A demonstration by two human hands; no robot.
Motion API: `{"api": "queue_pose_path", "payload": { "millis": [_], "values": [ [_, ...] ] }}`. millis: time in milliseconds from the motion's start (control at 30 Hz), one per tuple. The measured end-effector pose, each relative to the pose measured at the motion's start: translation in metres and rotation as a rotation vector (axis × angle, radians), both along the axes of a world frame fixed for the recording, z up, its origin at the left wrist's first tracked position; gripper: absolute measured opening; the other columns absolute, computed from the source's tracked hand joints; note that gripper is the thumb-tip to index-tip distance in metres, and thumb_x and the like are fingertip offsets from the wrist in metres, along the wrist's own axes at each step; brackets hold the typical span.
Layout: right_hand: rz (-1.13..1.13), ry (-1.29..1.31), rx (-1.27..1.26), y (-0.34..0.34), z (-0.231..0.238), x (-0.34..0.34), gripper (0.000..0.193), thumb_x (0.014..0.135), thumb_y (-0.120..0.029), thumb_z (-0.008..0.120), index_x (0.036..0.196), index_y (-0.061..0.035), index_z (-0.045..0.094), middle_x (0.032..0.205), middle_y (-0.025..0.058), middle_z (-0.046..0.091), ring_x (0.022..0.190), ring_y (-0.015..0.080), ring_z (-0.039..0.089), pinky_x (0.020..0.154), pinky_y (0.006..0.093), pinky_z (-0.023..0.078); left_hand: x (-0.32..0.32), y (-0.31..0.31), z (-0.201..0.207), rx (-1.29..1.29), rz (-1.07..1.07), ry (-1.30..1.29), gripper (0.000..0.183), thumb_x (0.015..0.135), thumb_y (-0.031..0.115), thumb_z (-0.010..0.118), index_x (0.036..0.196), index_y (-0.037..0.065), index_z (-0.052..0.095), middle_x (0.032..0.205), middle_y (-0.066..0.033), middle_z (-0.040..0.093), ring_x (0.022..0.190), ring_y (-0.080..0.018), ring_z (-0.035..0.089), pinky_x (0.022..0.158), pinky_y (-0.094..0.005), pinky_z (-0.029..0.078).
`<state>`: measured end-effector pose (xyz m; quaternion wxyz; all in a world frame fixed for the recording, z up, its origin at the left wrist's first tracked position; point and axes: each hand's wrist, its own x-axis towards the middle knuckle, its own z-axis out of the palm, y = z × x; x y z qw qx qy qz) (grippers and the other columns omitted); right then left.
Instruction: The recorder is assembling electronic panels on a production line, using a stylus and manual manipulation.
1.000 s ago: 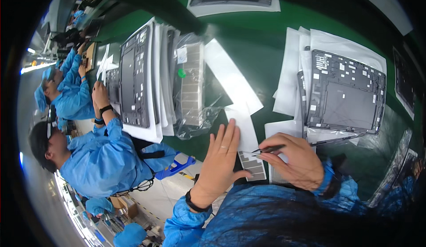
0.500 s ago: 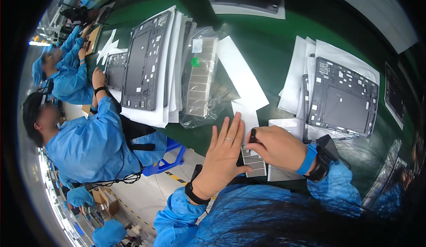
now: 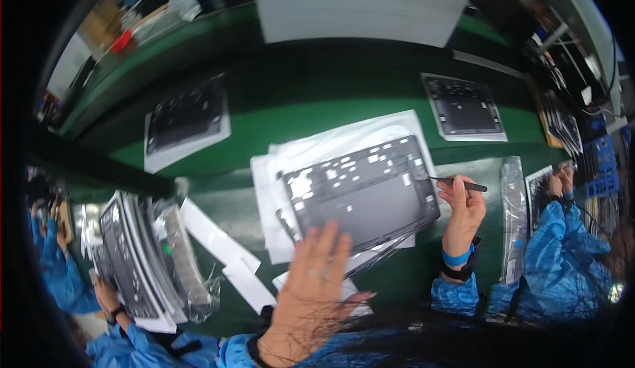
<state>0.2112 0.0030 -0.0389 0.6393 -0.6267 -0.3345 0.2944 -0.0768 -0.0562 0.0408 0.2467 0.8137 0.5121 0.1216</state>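
A dark rectangular device housing (image 3: 377, 199), dotted with small white patches, lies tilted on a stack of white sheets (image 3: 264, 189) in front of me. My left hand (image 3: 307, 288) is open, its fingers stretched toward the housing's lower left edge; I cannot tell whether they touch it. Black tweezers (image 3: 473, 186) are pinched in my right hand (image 3: 461, 219). Their tip points left, at the upper right part of the housing. More dark parts and pale sheets show beneath the housing's near edge.
White paper strips (image 3: 218, 236) and a plastic-wrapped pack (image 3: 182, 255) lie to the left, beside a co-worker's stack of housings (image 3: 126, 255). Two more housings (image 3: 188, 117) (image 3: 463, 107) rest farther back. On the right, another wrapped pack (image 3: 512, 222) lies near a co-worker's sleeve (image 3: 562, 242).
The view has swung right, bringing the housing to the middle. My right hand has moved from the small labelled strip to the housing with the tweezers. My left hand has left the strip.
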Motion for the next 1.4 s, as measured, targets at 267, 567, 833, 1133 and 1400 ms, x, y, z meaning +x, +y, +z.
{"api": "queue_pose_path", "payload": {
  "millis": [267,567,833,1133,1400],
  "values": [
    [0.021,0.029,-0.012,0.028,-0.016,0.006,0.024,0.105,-0.016,0.068,0.116,0.0044,0.063,0.099,0.0110,0.072,0.090,0.0177,0.075,0.080,0.0297,0.060,0.124,0.083,-0.054,0.212,-0.255,0.094,0.091,0.086,0.042,0.079,0.152,-0.009,0.042,0.164,-0.0218,0.036,0.150,-0.0385,0.037,0.124,-0.0538,0.030],
    [0.004,-0.227,-0.079,0.031,-0.004,-0.006,0.019,0.103,-0.013,0.068,0.111,0.0041,0.067,0.091,0.0143,0.076,0.087,0.0188,0.078,0.069,0.0285,0.059,0.131,0.091,-0.056,0.123,-0.218,0.109,0.102,0.074,0.045,0.087,0.152,-0.005,0.044,0.162,-0.0159,0.038,0.147,-0.0344,0.040,0.121,-0.0584,0.035],
    [0.009,-0.412,-0.066,0.027,-0.012,-0.003,0.016,0.101,-0.011,0.069,0.111,0.0016,0.067,0.091,0.0137,0.075,0.076,0.0209,0.075,0.067,0.0317,0.058,0.134,0.093,-0.051,0.092,-0.225,0.118,0.104,0.073,0.045,0.087,0.154,-0.004,0.043,0.161,-0.0147,0.038,0.146,-0.0344,0.040,0.118,-0.0599,0.038],
    [0.033,-0.417,-0.061,0.027,-0.007,-0.003,0.015,0.100,-0.009,0.070,0.110,0.0025,0.068,0.093,0.0130,0.074,0.080,0.0197,0.073,0.071,0.0312,0.058,0.146,0.101,-0.039,0.203,-0.286,0.388,0.103,0.070,0.057,0.086,0.150,0.005,0.049,0.158,-0.0128,0.041,0.136,-0.0366,0.045,0.111,-0.0630,0.040],
    [-0.059,-0.178,0.078,0.010,-0.004,0.013,0.026,0.108,-0.013,0.060,0.130,-0.0007,0.065,0.101,0.0067,0.066,0.087,0.0126,0.063,0.079,0.0282,0.053,0.143,0.101,-0.063,0.235,-0.268,0.159,0.102,0.075,0.068,0.075,0.146,-0.001,0.049,0.160,-0.0190,0.040,0.139,-0.0320,0.042,0.116,-0.0589,0.028]
  ]
}}
